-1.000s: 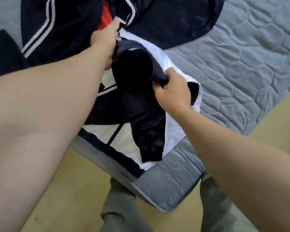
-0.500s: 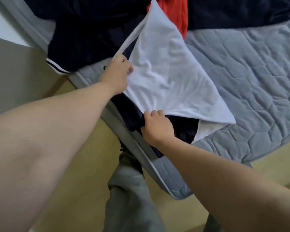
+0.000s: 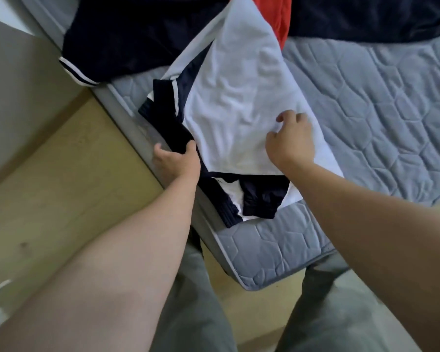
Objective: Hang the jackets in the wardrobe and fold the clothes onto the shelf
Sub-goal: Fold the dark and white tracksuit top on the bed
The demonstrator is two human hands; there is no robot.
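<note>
On the near corner of the bed (image 3: 366, 128), a white and navy garment (image 3: 239, 105) lies spread with its white panel uppermost and navy cuffs and hem showing at its lower edge. At the mattress side, the left hand (image 3: 175, 161) has its grip closed round the garment's dark navy edge: the thumb sits on top of the fabric and the fingers curl beneath it, just where the cloth hangs over the bed's rim. Further right, the right hand (image 3: 290, 141) rests over the white panel near its right border, fingers bent and loosely parted, the tips touching or just above the cloth; whether they pinch a fold cannot be told, since the knuckles hide the contact. Both forearms reach in from the bottom of the view.

Beyond the garment, a navy jacket with white-striped cuff (image 3: 127, 39) drapes over the far left edge of the bed, a red cloth (image 3: 280, 19) peeks out behind the white panel, and another dark navy garment (image 3: 366, 16) lies across the top right. Below, grey trousers (image 3: 196, 301) stand on a pale wooden floor (image 3: 61, 179).
</note>
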